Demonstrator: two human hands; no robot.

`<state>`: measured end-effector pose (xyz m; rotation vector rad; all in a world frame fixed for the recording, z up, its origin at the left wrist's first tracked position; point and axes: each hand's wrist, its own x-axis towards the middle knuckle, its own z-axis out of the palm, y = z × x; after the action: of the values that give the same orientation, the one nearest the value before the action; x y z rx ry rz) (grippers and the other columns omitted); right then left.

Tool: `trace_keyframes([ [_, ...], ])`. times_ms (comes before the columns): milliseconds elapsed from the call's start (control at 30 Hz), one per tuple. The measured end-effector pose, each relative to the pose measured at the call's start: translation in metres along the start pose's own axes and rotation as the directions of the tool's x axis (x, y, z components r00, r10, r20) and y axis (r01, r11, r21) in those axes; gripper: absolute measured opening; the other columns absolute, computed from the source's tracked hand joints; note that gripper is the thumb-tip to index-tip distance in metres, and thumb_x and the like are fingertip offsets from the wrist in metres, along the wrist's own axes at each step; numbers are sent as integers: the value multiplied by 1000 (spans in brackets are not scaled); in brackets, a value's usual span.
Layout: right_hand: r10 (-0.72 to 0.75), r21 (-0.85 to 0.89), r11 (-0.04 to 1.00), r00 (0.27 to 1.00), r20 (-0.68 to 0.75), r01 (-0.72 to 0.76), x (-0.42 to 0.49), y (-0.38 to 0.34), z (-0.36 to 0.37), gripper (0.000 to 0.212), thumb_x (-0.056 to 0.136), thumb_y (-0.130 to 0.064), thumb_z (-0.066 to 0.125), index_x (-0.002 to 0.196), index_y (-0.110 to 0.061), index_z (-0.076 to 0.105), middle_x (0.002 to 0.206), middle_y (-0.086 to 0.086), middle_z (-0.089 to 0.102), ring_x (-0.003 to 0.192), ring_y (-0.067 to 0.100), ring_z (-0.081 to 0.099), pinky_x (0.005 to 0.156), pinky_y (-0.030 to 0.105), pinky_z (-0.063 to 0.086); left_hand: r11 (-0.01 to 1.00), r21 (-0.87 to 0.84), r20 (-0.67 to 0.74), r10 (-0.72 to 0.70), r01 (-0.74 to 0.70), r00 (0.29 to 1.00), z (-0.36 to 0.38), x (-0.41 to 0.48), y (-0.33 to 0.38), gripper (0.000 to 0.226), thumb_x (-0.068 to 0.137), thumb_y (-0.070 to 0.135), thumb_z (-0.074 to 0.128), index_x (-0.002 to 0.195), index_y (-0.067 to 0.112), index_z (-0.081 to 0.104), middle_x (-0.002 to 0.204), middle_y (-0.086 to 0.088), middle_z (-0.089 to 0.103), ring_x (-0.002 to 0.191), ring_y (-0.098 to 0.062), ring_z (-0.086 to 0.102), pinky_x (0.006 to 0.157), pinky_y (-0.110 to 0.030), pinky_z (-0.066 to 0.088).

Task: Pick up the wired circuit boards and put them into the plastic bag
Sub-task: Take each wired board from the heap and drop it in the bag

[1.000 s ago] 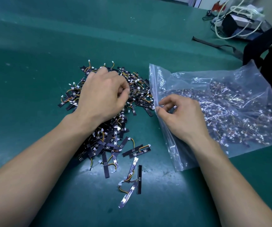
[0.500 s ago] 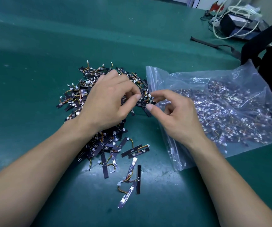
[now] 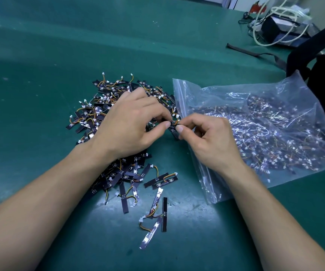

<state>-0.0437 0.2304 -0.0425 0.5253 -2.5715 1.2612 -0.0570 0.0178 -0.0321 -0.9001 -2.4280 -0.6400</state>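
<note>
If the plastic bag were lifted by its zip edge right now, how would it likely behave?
The plastic bag would probably sag, floppy: its thin film lies crumpled and wrinkled. The many wired circuit boards inside would likely slide and bunch at the low end. The glossy film may slip in a light pinch.

I have my left forearm (image 3: 50,202) and right forearm (image 3: 275,212) reaching in bare from the lower corners. The left hand (image 3: 130,124) and right hand (image 3: 210,141) meet tip to tip, backs up, each thumb and forefinger pinching one small wired board (image 3: 172,125), other fingers curled.
</note>
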Motion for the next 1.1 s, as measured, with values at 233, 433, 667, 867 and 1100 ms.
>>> trace_keyframes([
  [233, 17, 1, 1000, 999, -27, -17, -1, 1, 1, 7, 87, -24, 75, 94, -24, 77, 66, -26, 62, 48, 9, 46, 54, 11, 34, 1000, 6, -32, 2, -2, 999, 1, 0, -1, 16, 96, 29, 60, 90, 18, 69, 80, 16, 49, 82, -13, 35, 71, -42, 40],
  [433, -45, 3, 999, 999, -19, 46, 0, -1, 1, 9, 92, -17, 70, 86, -16, 76, 69, -10, 70, 51, 4, 51, 56, 12, 35, 1000, -10, -28, -5, 5, 1000, 0, -1, -2, 16, 95, 31, 63, 93, 19, 72, 82, 9, 64, 81, -19, 44, 72, -48, 44],
  [667, -39, 3, 999, 999, -33, 39, -1, -2, 1, 7, 90, -19, 72, 86, -20, 76, 68, -14, 68, 49, 7, 48, 54, 13, 35, 1000, -11, -31, 8, -8, 1000, 1, -1, -2, 14, 95, 29, 64, 90, 18, 72, 80, 9, 64, 81, -16, 39, 71, -48, 44],
  [867, -22, 17, 1000, 999, -50, 23, -1, -3, 1, 6, 89, -23, 73, 93, -27, 75, 67, -25, 63, 46, 8, 45, 52, 12, 32, 1000, -2, -53, 8, -8, 999, 1, -1, -2, 14, 95, 28, 64, 89, 17, 71, 79, 8, 63, 81, -17, 41, 70, -43, 41],
  [1100, -51, 16, 999, 998, -45, 51, 0, -4, -1, 10, 90, -20, 71, 85, -15, 79, 69, -4, 71, 51, 6, 50, 55, 18, 37, 999, -41, -43, -13, 11, 999, 1, -2, -2, 15, 92, 32, 66, 94, 19, 72, 83, 9, 65, 83, -16, 42, 73, -47, 45],
])
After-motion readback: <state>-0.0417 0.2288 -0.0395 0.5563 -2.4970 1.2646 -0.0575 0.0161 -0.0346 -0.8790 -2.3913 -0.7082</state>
